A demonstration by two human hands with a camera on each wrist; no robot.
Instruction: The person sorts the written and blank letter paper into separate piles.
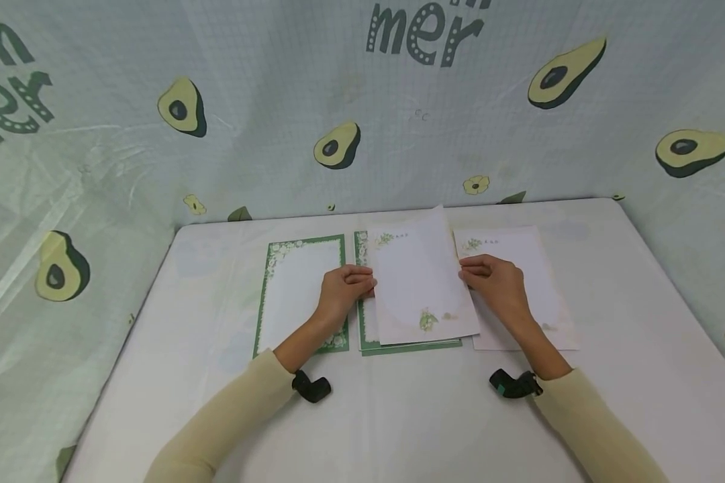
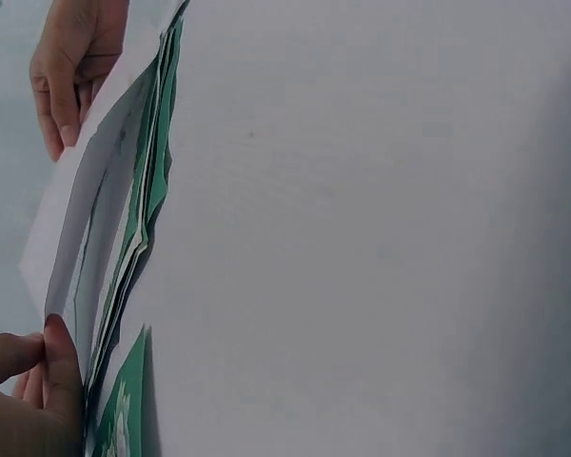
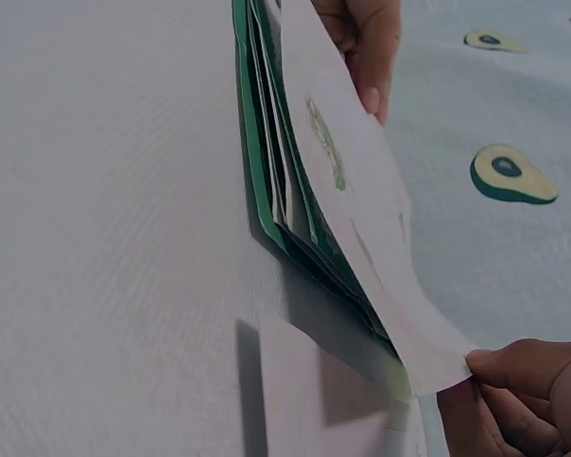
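Note:
A pale sheet of paper (image 1: 419, 282) with small green leaf prints is held by its two side edges, slightly raised over a stack of papers (image 1: 411, 347). My left hand (image 1: 346, 292) pinches its left edge between thumb and fingers. On the opposite edge, my right hand (image 1: 494, 280) pinches it the same way; the right wrist view shows the sheet's corner (image 3: 438, 371) bending there. Green-bordered sheets (image 3: 257, 143) show in the stack beneath, their edges a little fanned.
Left of the stack lies a green-bordered sheet (image 1: 302, 288). Another pale leaf-printed sheet (image 1: 519, 268) lies on the right, partly under my right forearm. The white-covered table (image 1: 399, 416) meets an avocado-print cloth (image 1: 266, 161) at its back and sides.

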